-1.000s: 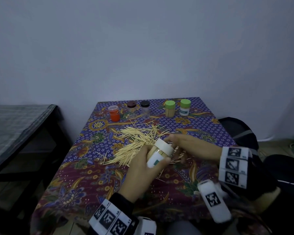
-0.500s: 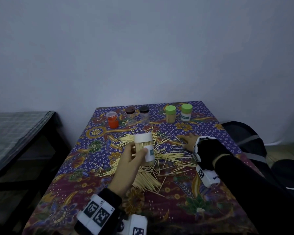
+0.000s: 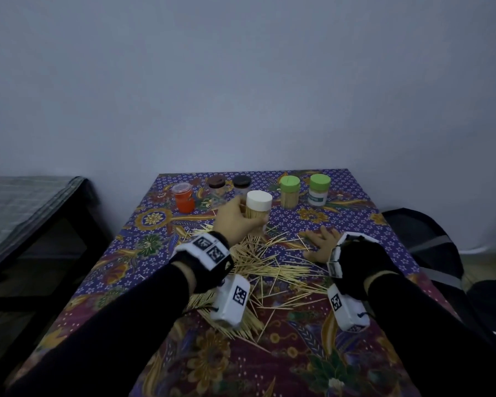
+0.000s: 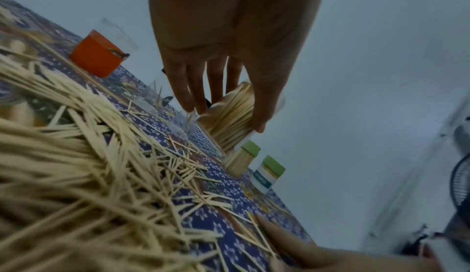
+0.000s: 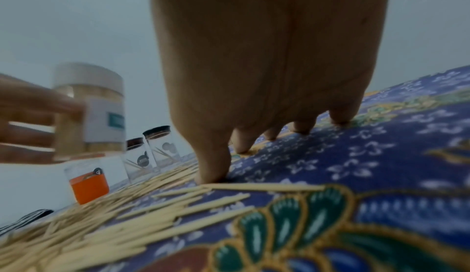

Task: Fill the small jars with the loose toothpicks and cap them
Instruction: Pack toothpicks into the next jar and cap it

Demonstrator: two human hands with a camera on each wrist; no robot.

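Note:
My left hand (image 3: 238,222) grips a white-capped jar (image 3: 258,207) full of toothpicks, held upright above the far half of the table; the left wrist view shows the fingers (image 4: 218,87) wrapped round the jar (image 4: 234,115). My right hand (image 3: 321,245) lies flat with its fingers (image 5: 213,167) spread on the cloth beside the loose toothpicks (image 3: 264,270). The white-capped jar (image 5: 89,107) shows at the left of the right wrist view. Two green-capped jars (image 3: 289,190) (image 3: 318,189) stand at the back right.
An orange jar (image 3: 184,197) and two dark-capped clear jars (image 3: 216,184) (image 3: 242,184) stand at the back left of the patterned tablecloth (image 3: 355,219). A dark bench (image 3: 26,213) is to the left, a black bag (image 3: 421,233) to the right. A fan (image 4: 460,187) stands by the wall.
My left hand has carried the white-capped jar from near my body forward to the row at the back. My right hand left the jar and went flat on the cloth.

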